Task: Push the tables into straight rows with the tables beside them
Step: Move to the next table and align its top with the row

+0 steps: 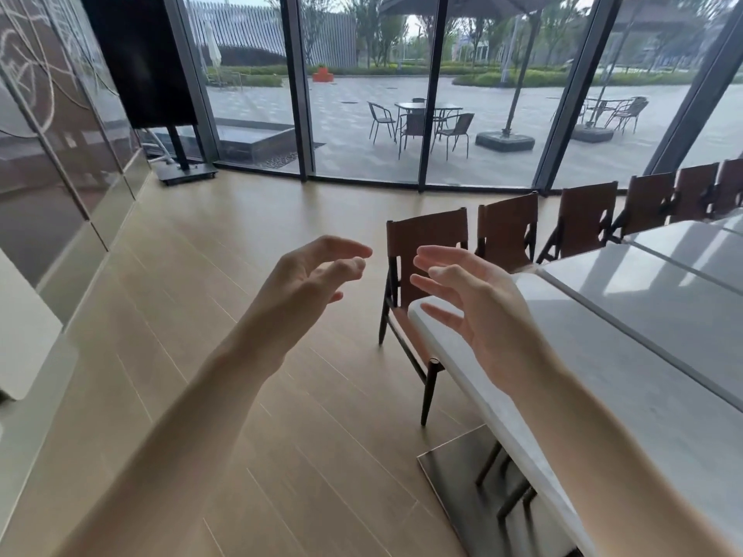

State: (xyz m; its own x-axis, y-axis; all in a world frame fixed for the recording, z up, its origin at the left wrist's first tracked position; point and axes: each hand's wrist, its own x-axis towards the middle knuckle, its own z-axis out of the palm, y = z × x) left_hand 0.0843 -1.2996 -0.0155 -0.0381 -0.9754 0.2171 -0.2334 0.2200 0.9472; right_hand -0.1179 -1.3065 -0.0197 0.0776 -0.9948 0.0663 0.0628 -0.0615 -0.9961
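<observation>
A white marble-look table (627, 371) fills the right side, its rounded near corner at centre right. A second white table (691, 243) stands beyond it, a dark seam between the two tops. My left hand (305, 283) hovers over the wooden floor left of the table, fingers loosely curved, holding nothing. My right hand (470, 303) floats just above the near table's left corner, fingers spread and relaxed, not clearly touching the top.
A row of brown chairs (510, 231) lines the tables' far side; the nearest chair (426, 243) sits at the near table's corner. The table's metal base plate (454, 464) lies on the floor. A dark screen on a stand (144, 62) is at back left before glass walls.
</observation>
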